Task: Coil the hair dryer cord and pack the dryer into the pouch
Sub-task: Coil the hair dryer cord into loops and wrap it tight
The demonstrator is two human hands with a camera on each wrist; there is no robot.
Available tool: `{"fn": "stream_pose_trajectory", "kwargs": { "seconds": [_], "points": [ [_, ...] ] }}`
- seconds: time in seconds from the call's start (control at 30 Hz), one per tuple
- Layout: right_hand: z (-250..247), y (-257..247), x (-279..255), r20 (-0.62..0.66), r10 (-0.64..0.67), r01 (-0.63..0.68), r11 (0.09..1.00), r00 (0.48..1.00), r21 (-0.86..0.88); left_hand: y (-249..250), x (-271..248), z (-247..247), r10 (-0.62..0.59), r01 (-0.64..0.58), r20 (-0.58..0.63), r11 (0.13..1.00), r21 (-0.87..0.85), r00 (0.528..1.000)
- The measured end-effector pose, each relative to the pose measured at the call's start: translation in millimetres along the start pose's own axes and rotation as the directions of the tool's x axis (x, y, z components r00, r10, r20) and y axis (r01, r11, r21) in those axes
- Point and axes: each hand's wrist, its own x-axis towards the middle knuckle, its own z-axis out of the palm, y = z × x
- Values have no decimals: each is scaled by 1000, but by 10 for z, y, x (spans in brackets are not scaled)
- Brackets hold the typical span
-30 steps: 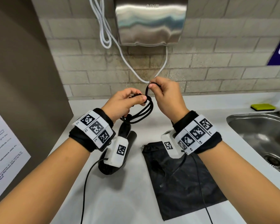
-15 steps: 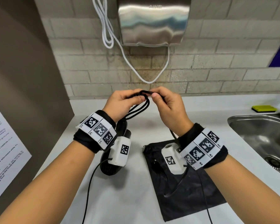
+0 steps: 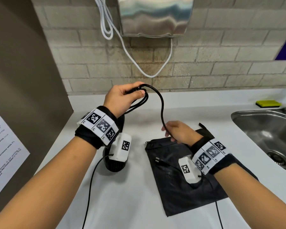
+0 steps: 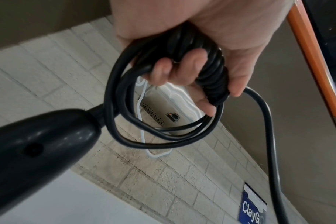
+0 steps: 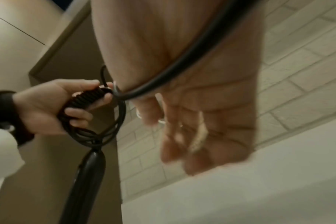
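My left hand [image 3: 130, 95] is raised above the counter and grips several loops of the black cord [image 3: 139, 101]; the left wrist view shows its fingers [image 4: 182, 71] curled round the bundle [image 4: 163, 130]. The black hair dryer [image 3: 113, 164] lies on the counter below that wrist, its handle [image 4: 38, 148] close to the loops. A free length of cord [image 3: 162, 104] arcs down to my right hand [image 3: 173, 131], which hovers over the top of the flat black pouch [image 3: 180, 192]. The cord [image 5: 192, 57] runs across that hand's palm [image 5: 201, 106], whose fingers are loosely extended and blurred. The plug [image 3: 157, 160] rests on the pouch.
A steel sink [image 3: 262, 129] is set into the white counter [image 3: 122, 204] at the right, with a yellow sponge [image 3: 268, 103] behind it. A steel hand dryer [image 3: 155, 15] and its white cable [image 3: 139, 63] hang on the brick wall. A brown partition [image 3: 23, 80] stands at the left.
My right hand has left the loops and dropped down along the cord to just above the pouch. My left hand keeps the coil and has risen slightly.
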Motion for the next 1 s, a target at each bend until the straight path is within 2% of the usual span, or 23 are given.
{"fn": "stream_pose_trajectory", "kwargs": {
  "seconds": [0.03, 0.07, 0.13, 0.17, 0.23, 0.37, 0.57, 0.63, 0.7, 0.8, 0.87, 0.9, 1.0],
  "points": [
    [37, 52, 15, 87, 134, -126, 988, 987, -84, -15, -1, 17, 0, 0, 12, 1000, 19, 1000],
    [72, 89, 15, 163, 255, -235, 963, 953, -133, -26, -7, 39, -2, 2, 23, 999, 35, 1000],
    [141, 118, 2, 271, 394, -358, 917, 878, -176, -45, -13, 82, -5, 3, 41, 999, 49, 999],
    [181, 113, -3, 314, 423, -364, 903, 850, -231, -57, -10, 104, -3, 0, 50, 999, 49, 999],
    [240, 109, 39, 406, 417, -232, 872, 813, -431, -63, -9, 137, -3, 0, 69, 999, 50, 998],
    [335, 117, 192, 473, 444, -148, 829, 761, -540, -26, -20, 166, -25, 24, 87, 1000, 21, 996],
    [414, 296, 292, 435, 520, -131, 739, 735, -661, -9, -51, 179, -16, 9, 128, 999, 50, 992],
    [432, 332, 311, 449, 498, -139, 769, 742, -624, -44, -46, 180, -11, 1, 146, 998, 67, 989],
    [430, 298, 296, 433, 458, -101, 769, 776, -631, -50, -44, 173, -20, 11, 143, 998, 63, 990],
    [326, 233, 323, 313, 296, -42, 783, 903, -621, 0, -56, 153, -31, 29, 114, 999, 21, 993],
    [178, 147, 345, 135, 139, -67, 898, 981, -434, 52, -82, 132, -12, 17, 110, 999, -51, 994],
    [84, 89, 350, 26, 70, -59, 953, 997, -298, 75, -97, 120, 3, 6, 111, 997, -76, 994],
    [-163, -162, 294, -208, -89, 95, 995, 974, 19, 85, -113, 102, 25, -16, 114, 997, -80, 993]
  ]
}}
